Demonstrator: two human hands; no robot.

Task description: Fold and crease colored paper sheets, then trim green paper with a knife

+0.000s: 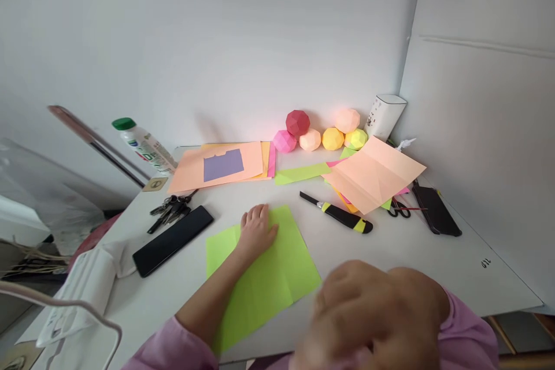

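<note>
A light green sheet of paper (269, 277) with faint fold lines lies on the white table (416, 266). My left hand (255, 231) rests flat near its far edge, fingers stretched out and holding nothing. My right hand (355, 312) is raised close to the camera at the lower right and blurred by motion. Its fingers look curled in; whatever may be inside them is hidden. Beyond the sheet, to the right, lies a black and yellow utility knife (347, 218), touched by neither hand.
Faceted paper balls (298, 122) line the wall. Coloured sheets (186, 170) lie back left; a creased peach sheet (373, 176) covers others at right, beside scissors (399, 209) and a black case (436, 211). A phone (173, 240), keys (171, 208), bottle (145, 147) and power strip (80, 295) are left.
</note>
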